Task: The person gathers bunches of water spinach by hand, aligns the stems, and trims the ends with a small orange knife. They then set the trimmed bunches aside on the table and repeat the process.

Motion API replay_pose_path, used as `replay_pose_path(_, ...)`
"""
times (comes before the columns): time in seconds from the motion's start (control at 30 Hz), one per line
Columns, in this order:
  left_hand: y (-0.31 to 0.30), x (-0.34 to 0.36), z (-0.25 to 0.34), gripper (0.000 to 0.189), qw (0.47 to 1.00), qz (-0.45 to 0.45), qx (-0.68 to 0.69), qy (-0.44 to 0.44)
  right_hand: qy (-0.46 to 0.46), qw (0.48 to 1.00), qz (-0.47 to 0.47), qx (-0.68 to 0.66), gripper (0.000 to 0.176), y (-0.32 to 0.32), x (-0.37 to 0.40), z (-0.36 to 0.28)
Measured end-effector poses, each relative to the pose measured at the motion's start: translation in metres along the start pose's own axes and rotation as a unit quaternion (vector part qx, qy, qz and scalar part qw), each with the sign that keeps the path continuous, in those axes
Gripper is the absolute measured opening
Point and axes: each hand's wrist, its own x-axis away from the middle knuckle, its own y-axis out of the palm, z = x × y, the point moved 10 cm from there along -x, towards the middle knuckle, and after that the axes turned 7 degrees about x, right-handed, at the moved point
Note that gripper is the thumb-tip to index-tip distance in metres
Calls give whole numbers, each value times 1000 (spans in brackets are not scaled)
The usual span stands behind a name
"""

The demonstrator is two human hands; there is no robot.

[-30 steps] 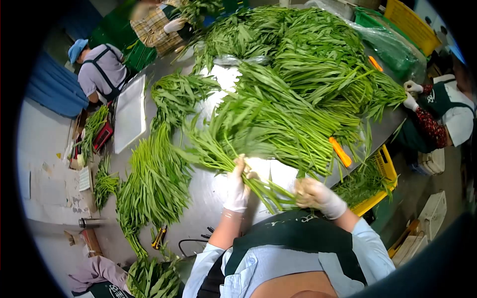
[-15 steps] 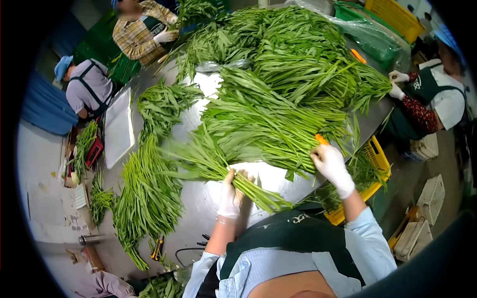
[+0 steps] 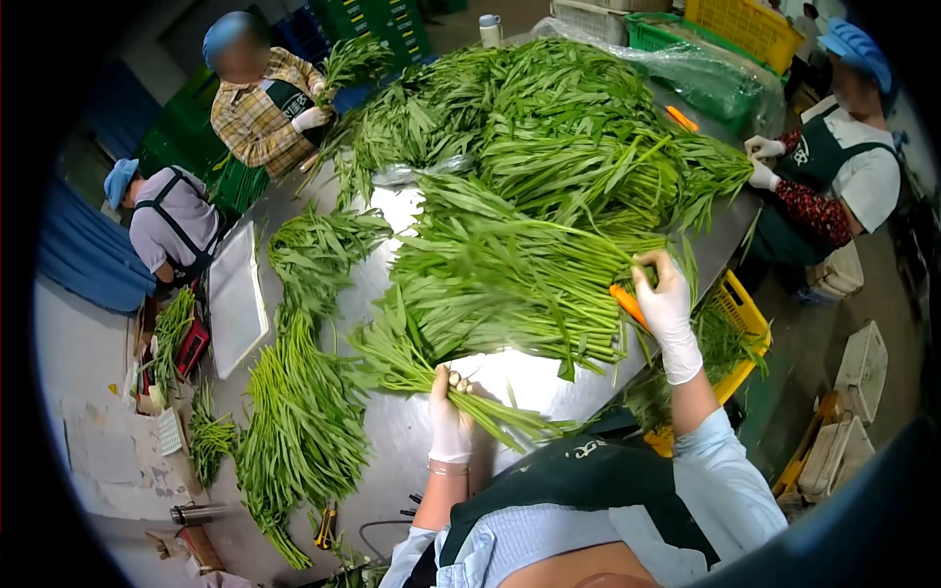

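Note:
My left hand point(image 3: 452, 416), in a white glove, is closed around a small bunch of green leafy stems point(image 3: 407, 367) at the near side of the metal table. My right hand point(image 3: 665, 299), gloved too, pinches at the stem ends of the large green pile point(image 3: 510, 265). An orange-handled tool point(image 3: 628, 305) lies against the palm side of that hand; its blade is not visible. Left of my hands lies another long heap of greens point(image 3: 304, 412) on the table.
Co-workers stand at the upper left point(image 3: 260, 108), far left point(image 3: 174, 220) and right point(image 3: 833, 157). A yellow crate point(image 3: 750, 304) is by the right table edge. A white tray point(image 3: 238, 299) and a yellow-black cutter point(image 3: 326, 526) lie left.
My right hand has moved up along the stem ends, and its fingers now pinch at a stem. My left hand still holds its bunch, a little lower in view.

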Motion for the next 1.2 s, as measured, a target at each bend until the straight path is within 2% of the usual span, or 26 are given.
replay_pose_path(0.03,5,3,3,13,999,-5,-35,17,91,987,-85,-97,13,19,6,14)
replay_pose_path(0.07,11,6,5,13,997,-8,-69,34,180,950,-168,-192,13,39,19,22)
replay_pose_path(0.13,32,16,4,14,990,-8,-122,70,238,882,-227,-337,18,67,46,21)
replay_pose_path(0.2,36,18,-1,17,978,-39,-186,92,247,819,-249,-454,18,86,72,4)
replay_pose_path(0.3,38,15,-15,20,975,-45,-206,70,259,791,-277,-480,18,101,106,-23)
replay_pose_path(0.43,44,16,-26,25,979,-15,-201,44,205,825,-328,-412,17,116,142,-47)
replay_pose_path(0.47,42,15,-28,26,980,-6,-194,33,174,842,-341,-381,17,117,146,-53)
replay_pose_path(0.53,35,7,-33,27,985,-53,-165,10,38,898,-339,-277,18,115,150,-64)
replay_pose_path(0.6,35,5,-37,27,989,-82,-121,-11,80,870,-381,-301,19,123,158,-63)
replay_pose_path(0.67,36,8,-36,27,990,-66,-120,-18,129,842,-436,-291,19,127,163,-62)
replay_pose_path(0.7,35,8,-38,28,990,-72,-119,-28,162,808,-466,-321,21,133,170,-60)
replay_pose_path(0.8,38,8,-40,27,982,-115,-140,-50,204,737,-469,-443,28,142,173,-67)
replay_pose_path(0.87,45,12,-47,25,976,-135,-159,-68,218,705,-472,-482,44,135,156,-89)
replay_pose_path(0.9,43,14,-57,20,975,-139,-147,-95,242,667,-463,-532,48,132,148,-104)
replay_pose_path(0.93,53,19,-53,16,971,-135,-186,-71,266,626,-452,-577,52,133,143,-115)
replay_pose_path(0.97,51,19,-57,16,967,-144,-197,-69,270,607,-453,-594,49,142,145,-112)
replay_pose_path(1.07,54,19,-54,16,973,-135,-177,-56,269,635,-461,-559,40,151,145,-115)
replay_pose_path(1.1,50,19,-54,16,976,-131,-166,-58,283,629,-444,-572,32,152,146,-117)
replay_pose_path(1.2,44,20,-54,18,979,-128,-142,-63,303,661,-414,-548,30,147,142,-117)
